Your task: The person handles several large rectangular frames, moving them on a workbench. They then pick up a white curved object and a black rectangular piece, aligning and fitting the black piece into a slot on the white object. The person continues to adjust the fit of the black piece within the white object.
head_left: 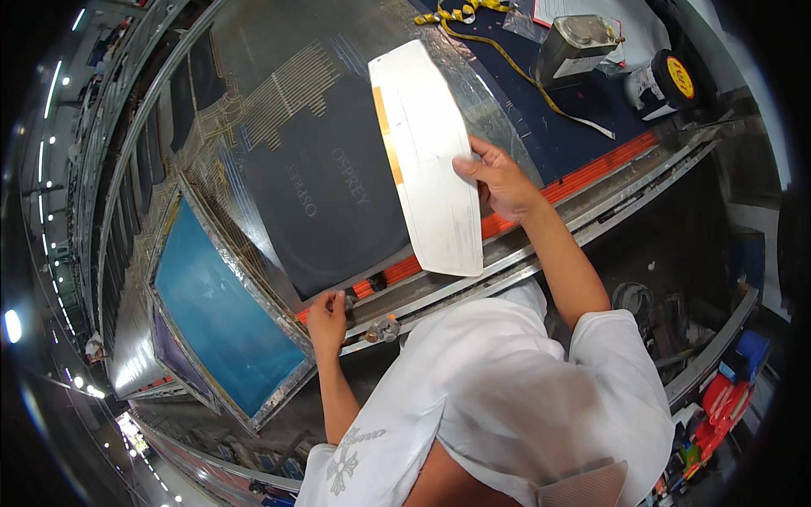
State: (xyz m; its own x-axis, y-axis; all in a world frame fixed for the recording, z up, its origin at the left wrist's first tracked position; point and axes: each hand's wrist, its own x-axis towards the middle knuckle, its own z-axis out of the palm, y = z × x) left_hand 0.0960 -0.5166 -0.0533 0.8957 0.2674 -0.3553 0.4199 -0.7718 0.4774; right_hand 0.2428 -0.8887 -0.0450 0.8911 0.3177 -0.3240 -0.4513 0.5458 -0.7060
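The left hand (327, 320) rests with fingers curled on the near edge of the dark grey fabric panel (325, 198), while the right hand (500, 180) pinches the long white paper sheet (427, 160) above it, which could slip sideways from this light grip; the fingertips under it are hidden.

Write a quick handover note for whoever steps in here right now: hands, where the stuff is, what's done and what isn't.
Right hand: grip closed on the right edge of the white sheet, held tilted above the table.
Left hand: fingers rest on the near corner of the dark fabric panel, by the table rail.
The dark panel lies flat on the table. The blue screen frame sits to its left. A metal can, a tape roll and a yellow measuring tape are at the far right.
Done: panel laid out.
Left: the sheet is not yet set down.
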